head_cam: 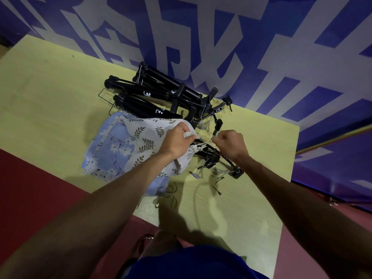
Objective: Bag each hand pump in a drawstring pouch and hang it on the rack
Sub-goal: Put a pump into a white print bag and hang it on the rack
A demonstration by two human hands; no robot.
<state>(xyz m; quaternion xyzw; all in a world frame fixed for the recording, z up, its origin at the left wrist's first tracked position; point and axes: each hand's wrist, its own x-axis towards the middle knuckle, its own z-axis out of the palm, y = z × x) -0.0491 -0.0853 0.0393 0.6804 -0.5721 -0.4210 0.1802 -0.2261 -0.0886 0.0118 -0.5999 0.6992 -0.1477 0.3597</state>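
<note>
The left hand has its fingers curled tight round the gathered mouth of a white leaf-print pouch, with bunched cloth showing under the knuckles. Just to its three o'clock, the right hand is closed into a loose fist and pinches the white drawstring, which runs in taut lines between the two hands. A black hand pump lies partly inside that pouch; its head and hose end stick out from the mouth toward four o'clock, under the right wrist. Beneath the leaf-print pouch, toward nine o'clock, lies a blue floral pouch, flat on the table; whether anything is in it cannot be told. Its lower edge trails toward six o'clock beside the left forearm. At twelve o'clock from the hands a pile of pumps lies crosswise, black barrels bearing white logos, over a thin wire frame that juts out at the pile's nine o'clock side. Small metal fittings and loose cords lie scattered at five o'clock from the hands. All of it rests on a pale yellow-green table whose far edge meets a wall painted in large blue and white shapes. A dark red floor shows at the table's near left, at eight o'clock, and the light in the room is dim.
</note>
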